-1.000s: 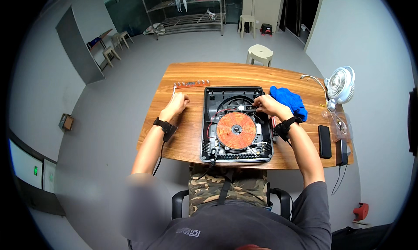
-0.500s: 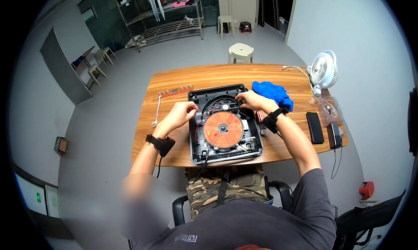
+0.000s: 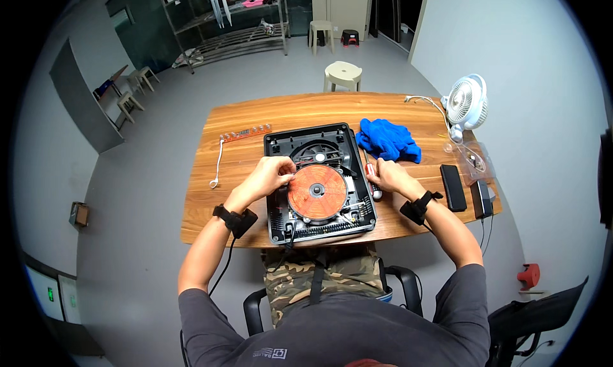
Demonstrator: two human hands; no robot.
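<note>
An opened induction cooker (image 3: 357,226) lies on the table, its black shell exposing a round copper coil (image 3: 324,198) and a black cooling fan (image 3: 313,151) behind it. My left hand (image 3: 271,177) is over the shell's left side, fingertips pinched together at the coil's edge. What they pinch is too small to make out. To the right of the shell, my right hand (image 3: 394,177) has its fingers closed at the handle of a red-and-clear screwdriver (image 3: 372,183), which lies along the shell's side with its shaft pointing away from me.
A blue cloth (image 3: 388,140) lies beyond my right hand. Farther right are a black case (image 3: 453,188), a black adapter-like box (image 3: 481,199), a clear plastic tray (image 3: 474,162) and a white fan (image 3: 467,103). An orange strip with round parts (image 3: 246,134) and white cord lies back left.
My right hand has left the cooling fan area and come down to the screwdriver beside the shell. My left hand has shifted slightly inward to the coil's edge. The whole view has shifted a little.
</note>
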